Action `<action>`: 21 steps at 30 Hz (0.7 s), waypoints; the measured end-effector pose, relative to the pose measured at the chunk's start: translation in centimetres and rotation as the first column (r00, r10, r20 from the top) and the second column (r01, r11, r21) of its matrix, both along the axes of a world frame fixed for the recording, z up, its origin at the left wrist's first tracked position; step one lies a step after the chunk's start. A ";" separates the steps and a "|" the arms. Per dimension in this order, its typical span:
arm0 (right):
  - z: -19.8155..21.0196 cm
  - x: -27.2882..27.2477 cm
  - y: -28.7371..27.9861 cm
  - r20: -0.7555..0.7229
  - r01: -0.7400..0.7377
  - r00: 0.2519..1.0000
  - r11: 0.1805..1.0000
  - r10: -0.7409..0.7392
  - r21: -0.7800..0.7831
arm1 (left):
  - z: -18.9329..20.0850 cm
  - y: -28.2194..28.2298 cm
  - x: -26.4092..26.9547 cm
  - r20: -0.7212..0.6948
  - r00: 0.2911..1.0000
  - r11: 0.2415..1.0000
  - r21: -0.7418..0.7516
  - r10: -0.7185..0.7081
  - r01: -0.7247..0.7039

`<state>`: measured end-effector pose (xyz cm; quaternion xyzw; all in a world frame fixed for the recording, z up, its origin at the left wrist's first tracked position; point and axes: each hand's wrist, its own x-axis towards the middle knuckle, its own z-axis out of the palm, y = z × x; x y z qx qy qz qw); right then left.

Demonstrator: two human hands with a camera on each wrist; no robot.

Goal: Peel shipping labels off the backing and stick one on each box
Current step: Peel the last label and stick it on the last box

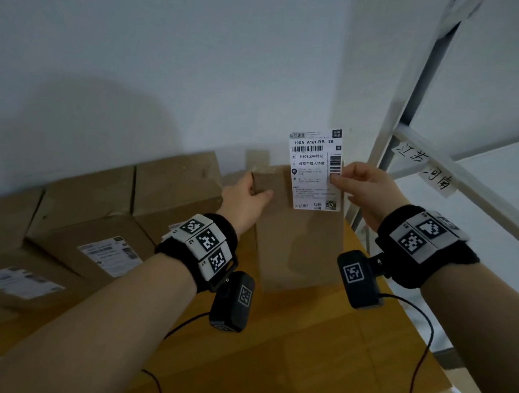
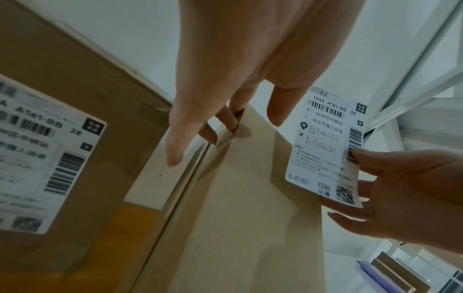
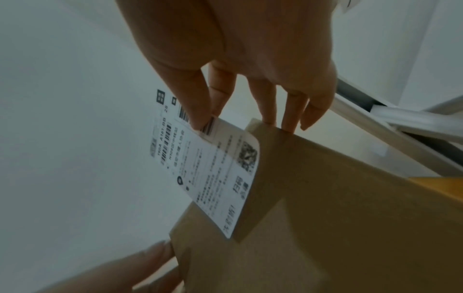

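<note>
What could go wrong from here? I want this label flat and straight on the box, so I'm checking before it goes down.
1. The right hand pinches the label by one side edge only; its lower corner curls in the right wrist view, so it may crease or stick early.
2. The label hangs over the box top right edge, so it could land skewed or overhanging.
3. The left hand grips only the top left edge, so the box could pivot under pressing.

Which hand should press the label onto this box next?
Right. The right hand already pinches the label over the box; the left hand grips the box's far edge and looks better kept there to steady it.
</note>
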<state>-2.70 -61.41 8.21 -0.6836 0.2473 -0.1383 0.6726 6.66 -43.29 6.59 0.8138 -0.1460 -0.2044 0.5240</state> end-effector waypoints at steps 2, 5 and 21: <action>-0.2 -0.5 0.5 -0.056 -0.017 0.998 0.999 0.020 0.040 | -0.4 0.6 -0.2 -0.038 0.999 0.999 0.049 0.007 -0.005; -1.2 -1.2 1.2 -0.140 -0.029 0.989 0.986 0.053 0.165 | -1.5 1.4 -0.8 -0.134 0.991 0.994 0.109 -0.003 0.018; -6.0 -3.8 6.5 -0.483 0.204 0.876 0.905 0.001 0.372 | -7.5 6.0 -6.6 -0.027 0.842 0.597 0.694 -0.538 0.403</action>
